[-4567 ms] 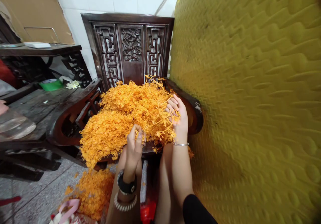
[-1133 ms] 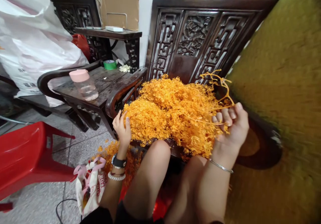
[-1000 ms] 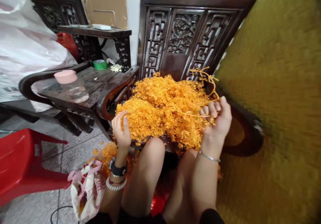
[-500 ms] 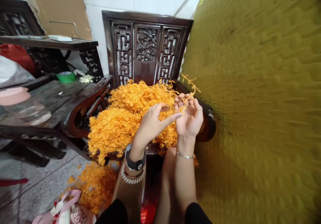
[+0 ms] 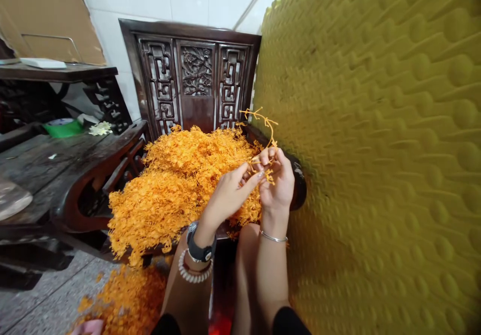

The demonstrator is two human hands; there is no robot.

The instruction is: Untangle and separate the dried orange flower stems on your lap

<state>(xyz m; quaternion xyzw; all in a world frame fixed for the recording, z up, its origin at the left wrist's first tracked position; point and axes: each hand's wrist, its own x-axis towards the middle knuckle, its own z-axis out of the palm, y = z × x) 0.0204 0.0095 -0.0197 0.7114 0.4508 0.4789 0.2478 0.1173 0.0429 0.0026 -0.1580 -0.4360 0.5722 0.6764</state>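
My right hand point(image 5: 278, 185) is closed with its fingertips on a thin, branched orange sprig point(image 5: 271, 130), which curls up and to the left above the fingers. My left hand point(image 5: 231, 192) meets it from the left, thumb and fingers pinched on a small orange twig of the same stuff. Short orange bits point(image 5: 269, 176) show between the two hands. Behind and below them a big heap of tangled orange sprigs point(image 5: 176, 190) fills the chair seat. The exact grip of the left fingertips is partly hidden.
A carved dark wooden chair back point(image 5: 197, 109) rises behind the heap. A yellow-green foam mat point(image 5: 368, 149) stands close on the right. On the left, a dark table point(image 5: 33, 159) bears green tape point(image 5: 63, 128). More orange pieces point(image 5: 128, 295) lie on the floor.
My right fingers have curled in from an open palm onto the sprig. My left thumb and fingers have come together at it. The view has swung right.
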